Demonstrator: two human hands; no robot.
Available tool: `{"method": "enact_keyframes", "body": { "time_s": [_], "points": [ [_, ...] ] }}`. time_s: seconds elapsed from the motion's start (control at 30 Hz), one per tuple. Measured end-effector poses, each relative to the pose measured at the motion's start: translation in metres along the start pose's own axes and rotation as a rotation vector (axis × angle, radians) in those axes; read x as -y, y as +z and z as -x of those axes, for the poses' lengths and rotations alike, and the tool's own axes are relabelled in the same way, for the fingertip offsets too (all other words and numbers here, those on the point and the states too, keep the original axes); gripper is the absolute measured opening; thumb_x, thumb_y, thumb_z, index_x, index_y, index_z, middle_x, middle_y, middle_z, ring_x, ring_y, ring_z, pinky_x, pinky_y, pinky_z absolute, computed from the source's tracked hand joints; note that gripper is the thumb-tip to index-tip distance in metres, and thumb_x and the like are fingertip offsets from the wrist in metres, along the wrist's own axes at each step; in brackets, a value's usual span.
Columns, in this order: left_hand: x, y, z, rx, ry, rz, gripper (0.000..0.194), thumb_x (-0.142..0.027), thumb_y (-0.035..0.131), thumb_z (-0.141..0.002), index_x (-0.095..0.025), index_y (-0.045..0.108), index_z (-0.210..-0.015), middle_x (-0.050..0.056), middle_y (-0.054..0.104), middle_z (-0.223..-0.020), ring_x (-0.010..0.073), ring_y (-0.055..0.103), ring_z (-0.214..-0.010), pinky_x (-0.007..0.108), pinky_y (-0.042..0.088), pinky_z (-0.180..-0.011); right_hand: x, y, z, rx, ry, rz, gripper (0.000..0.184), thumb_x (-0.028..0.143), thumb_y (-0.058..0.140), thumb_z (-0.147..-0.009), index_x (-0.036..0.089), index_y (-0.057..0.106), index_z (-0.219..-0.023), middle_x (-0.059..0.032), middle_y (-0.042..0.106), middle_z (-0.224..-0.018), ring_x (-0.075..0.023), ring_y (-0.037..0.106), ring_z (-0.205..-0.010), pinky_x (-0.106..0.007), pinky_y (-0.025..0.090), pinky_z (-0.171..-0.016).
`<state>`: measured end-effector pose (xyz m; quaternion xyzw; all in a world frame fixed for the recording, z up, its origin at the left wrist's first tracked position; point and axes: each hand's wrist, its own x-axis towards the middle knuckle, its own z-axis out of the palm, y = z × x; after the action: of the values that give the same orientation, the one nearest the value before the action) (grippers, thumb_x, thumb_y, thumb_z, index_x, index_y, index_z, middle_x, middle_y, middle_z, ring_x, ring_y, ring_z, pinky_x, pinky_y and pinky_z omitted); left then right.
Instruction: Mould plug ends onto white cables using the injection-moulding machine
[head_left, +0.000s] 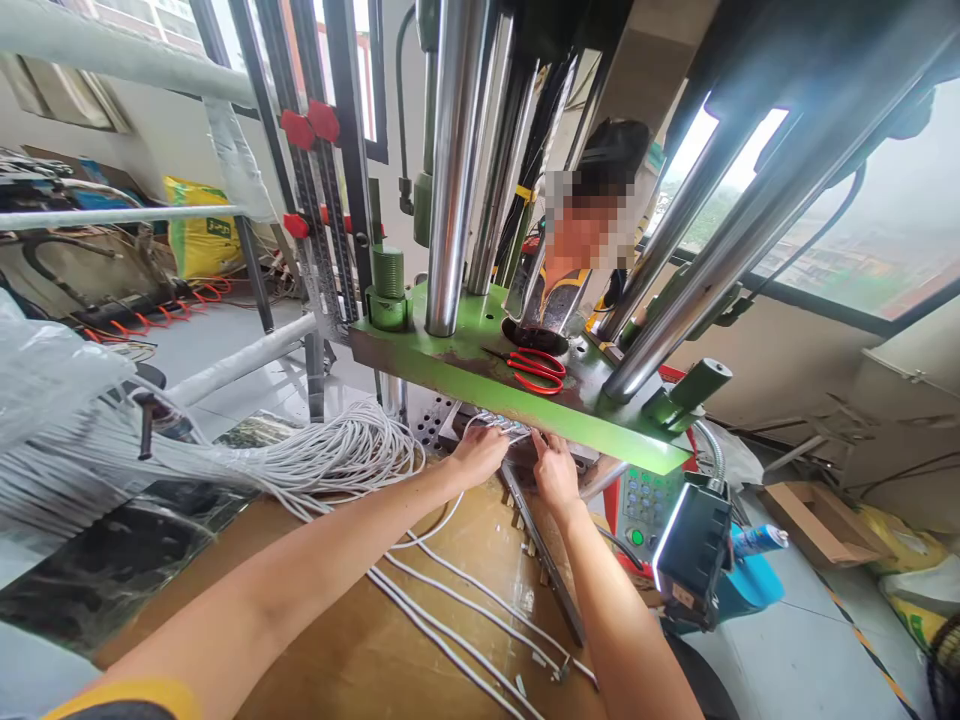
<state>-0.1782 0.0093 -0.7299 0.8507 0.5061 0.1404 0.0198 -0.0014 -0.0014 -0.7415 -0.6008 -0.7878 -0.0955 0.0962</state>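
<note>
Both my hands reach under the green plate (487, 370) of a press, at a metal mould (451, 430) where several short white cable ends (511, 427) lie side by side. My left hand (484, 453) is closed over the left part of the mould, its fingertips at the cable ends. Beside it on the right, my right hand (555, 472) has its index finger stretched towards the mould and its other fingers curled. What either hand pinches is too small to make out. A white cable (442, 525) runs out from below my left hand.
Red-handled scissors (538, 368) lie on the green plate between steel columns (454, 200). A thick bundle of white cables (352, 445) lies left, with loose cables (465, 600) on the brown table (315, 610). A control panel (646, 505) and lamp (691, 550) stand right. Another person (559, 295) is behind the press.
</note>
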Motion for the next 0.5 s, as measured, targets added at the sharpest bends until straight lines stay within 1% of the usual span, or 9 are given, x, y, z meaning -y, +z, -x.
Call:
{"method": "enact_keyframes", "body": {
  "time_s": [0.03,0.1,0.17,0.23,0.3,0.33,0.4,0.43,0.5],
  "points": [
    [0.002,-0.002,0.001,-0.017,-0.008,0.002,0.021,-0.017,0.05,-0.09,-0.014,0.07,-0.087,0.013,0.069,-0.089,0.0255,0.065,-0.085,0.037,0.05,-0.079,0.001,-0.003,0.0,0.008,-0.011,0.011,0.052,0.005,0.039,-0.087,0.011,0.051,-0.137,-0.0145,0.062,-0.126,-0.0233,0.05,-0.12,-0.031,0.037,-0.105],
    [0.006,-0.006,0.005,-0.065,-0.032,0.006,0.024,-0.02,0.046,-0.093,-0.015,0.069,-0.098,0.013,0.068,-0.101,0.0255,0.064,-0.093,0.037,0.05,-0.081,0.004,-0.007,-0.002,0.024,-0.031,0.033,0.051,0.004,0.039,-0.087,0.008,0.051,-0.137,-0.0157,0.061,-0.127,-0.0238,0.051,-0.12,-0.032,0.036,-0.106],
    [0.011,-0.009,0.009,-0.099,-0.053,0.007,0.024,-0.019,0.046,-0.093,-0.018,0.067,-0.104,0.013,0.065,-0.111,0.0262,0.062,-0.101,0.037,0.05,-0.084,0.008,-0.01,-0.005,0.04,-0.053,0.05,0.052,0.004,0.038,-0.087,0.007,0.049,-0.137,-0.0169,0.06,-0.127,-0.0239,0.051,-0.12,-0.033,0.035,-0.107],
    [0.015,-0.009,0.011,-0.101,-0.055,0.011,0.022,-0.016,0.048,-0.091,-0.019,0.069,-0.099,0.011,0.067,-0.108,0.0256,0.062,-0.101,0.037,0.049,-0.085,0.014,-0.012,-0.009,0.06,-0.078,0.061,0.053,0.004,0.037,-0.088,0.009,0.047,-0.139,-0.0159,0.062,-0.125,-0.0234,0.052,-0.118,-0.033,0.035,-0.106],
    [0.019,-0.009,0.012,-0.099,-0.048,0.017,0.021,-0.016,0.049,-0.092,-0.02,0.069,-0.094,0.009,0.068,-0.103,0.0238,0.063,-0.099,0.035,0.05,-0.084,0.019,-0.012,-0.013,0.08,-0.09,0.068,0.053,0.006,0.038,-0.089,0.013,0.046,-0.141,-0.015,0.062,-0.124,-0.0237,0.054,-0.116,-0.034,0.036,-0.105],
    [0.022,-0.01,0.012,-0.106,-0.051,0.019,0.022,-0.019,0.048,-0.093,-0.021,0.069,-0.096,0.008,0.067,-0.103,0.0236,0.062,-0.1,0.035,0.05,-0.084,0.021,-0.013,-0.015,0.089,-0.087,0.072,0.053,0.007,0.039,-0.089,0.014,0.046,-0.141,-0.0151,0.062,-0.124,-0.024,0.054,-0.115,-0.034,0.036,-0.104],
    [0.03,-0.011,0.012,-0.132,-0.079,0.014,0.024,-0.023,0.046,-0.095,-0.022,0.067,-0.106,0.01,0.066,-0.107,0.0255,0.059,-0.107,0.037,0.049,-0.086,0.025,-0.015,-0.019,0.107,-0.069,0.081,0.053,0.007,0.039,-0.089,0.016,0.048,-0.14,-0.0154,0.062,-0.123,-0.0244,0.056,-0.114,-0.034,0.039,-0.1],
    [0.034,-0.012,0.013,-0.143,-0.098,0.008,0.026,-0.023,0.045,-0.095,-0.022,0.066,-0.11,0.011,0.065,-0.109,0.0269,0.057,-0.11,0.038,0.049,-0.087,0.028,-0.016,-0.021,0.117,-0.054,0.086,0.052,0.007,0.039,-0.089,0.018,0.049,-0.139,-0.0153,0.063,-0.121,-0.0245,0.057,-0.112,-0.034,0.041,-0.098],
    [0.045,-0.014,0.014,-0.144,-0.119,-0.004,0.028,-0.017,0.044,-0.094,-0.021,0.064,-0.113,0.012,0.066,-0.109,0.0278,0.055,-0.113,0.04,0.048,-0.09,0.033,-0.02,-0.024,0.137,-0.028,0.096,0.054,0.007,0.039,-0.089,0.022,0.049,-0.139,-0.0139,0.065,-0.117,-0.0247,0.06,-0.107,-0.035,0.044,-0.092]
  ]
}}
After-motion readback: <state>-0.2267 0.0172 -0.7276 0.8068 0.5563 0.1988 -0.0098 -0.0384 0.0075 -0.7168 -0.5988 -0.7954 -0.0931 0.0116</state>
